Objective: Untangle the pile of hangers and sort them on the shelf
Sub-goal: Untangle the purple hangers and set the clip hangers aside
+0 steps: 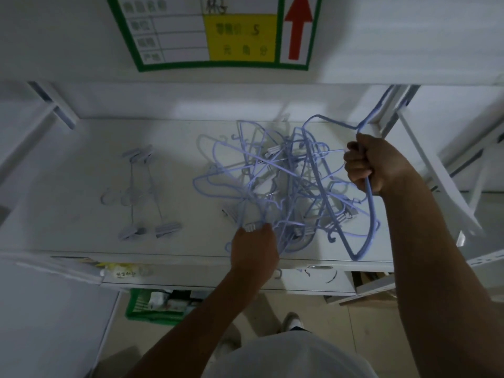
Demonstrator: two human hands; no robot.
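A tangled pile of light blue hangers lies on the white shelf, right of its middle. My right hand grips a large blue hanger at the pile's right side, its frame curving down to the shelf's front edge. At the pile's front, my left hand pinches a white clip and thin hanger wires. Two clip hangers lie side by side, apart from the pile, on the left of the shelf.
A green-bordered price sign with a red arrow hangs above the shelf. White shelf brackets slant at the right. A green crate stands on the floor below the shelf's front edge.
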